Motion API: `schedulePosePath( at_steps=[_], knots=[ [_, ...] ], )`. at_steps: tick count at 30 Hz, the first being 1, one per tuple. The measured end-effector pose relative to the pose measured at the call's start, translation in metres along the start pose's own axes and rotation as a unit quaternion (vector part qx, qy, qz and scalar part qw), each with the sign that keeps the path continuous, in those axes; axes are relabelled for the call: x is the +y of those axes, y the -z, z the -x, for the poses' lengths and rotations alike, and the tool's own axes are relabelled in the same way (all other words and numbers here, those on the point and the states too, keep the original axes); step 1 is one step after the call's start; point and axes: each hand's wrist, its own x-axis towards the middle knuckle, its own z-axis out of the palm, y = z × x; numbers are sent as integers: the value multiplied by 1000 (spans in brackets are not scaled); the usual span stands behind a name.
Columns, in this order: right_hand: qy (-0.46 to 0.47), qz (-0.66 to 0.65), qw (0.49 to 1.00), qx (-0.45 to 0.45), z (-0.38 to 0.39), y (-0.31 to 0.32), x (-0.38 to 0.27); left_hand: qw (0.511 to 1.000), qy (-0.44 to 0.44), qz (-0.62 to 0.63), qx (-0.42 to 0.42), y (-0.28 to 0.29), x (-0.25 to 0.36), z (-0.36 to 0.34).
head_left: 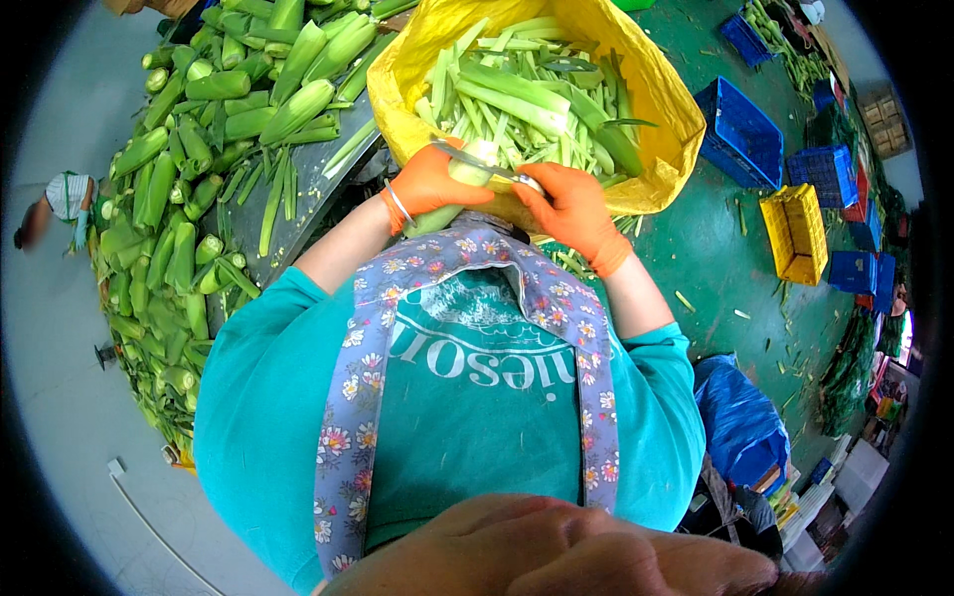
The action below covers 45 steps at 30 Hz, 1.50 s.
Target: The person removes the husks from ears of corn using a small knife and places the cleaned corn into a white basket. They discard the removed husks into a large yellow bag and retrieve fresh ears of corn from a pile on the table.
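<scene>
Head view: a pale green stalk (475, 157) is held upright at a slant by the near rim of a yellow sack (391, 84), with the gloved left hand (432, 186) wrapped around it. A knife (497, 171) is gripped in the gloved right hand (576, 212), its blade lying across the stalk's upper part; whether the edge touches cannot be told. By its look, the stalk should be fairly light, firm and stiff, though likely slippery where the smooth, pale side is bared. It is best grasped around the lower part, well below the blade, with a snug grip, since the flesh might be bruised by hard squeezing. The cut strips (512, 89) in the sack should bend easily. Leafy stalks (164, 194) are heaped at the left on a grey surface (320, 184).
</scene>
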Motion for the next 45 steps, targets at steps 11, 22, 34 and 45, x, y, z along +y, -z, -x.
schedulePosePath(
  at_steps=[11, 22, 34, 45],
  knots=[
    [-14, 37, 998, 52, 8, 19, 2, 974, -93, -108, 175, -6, 1, -9],
    [13, 84, 995, 48, -8, -1, -20, 914, -197, -215, 282, -23, 3, -14],
    [70, 180, 979, 59, 26, 30, 29, 894, -180, -257, 319, -26, 3, -9],
    [8, 74, 990, 121, -1, 2, 5, 898, -234, -191, 319, -22, 12, -9]
  ],
)
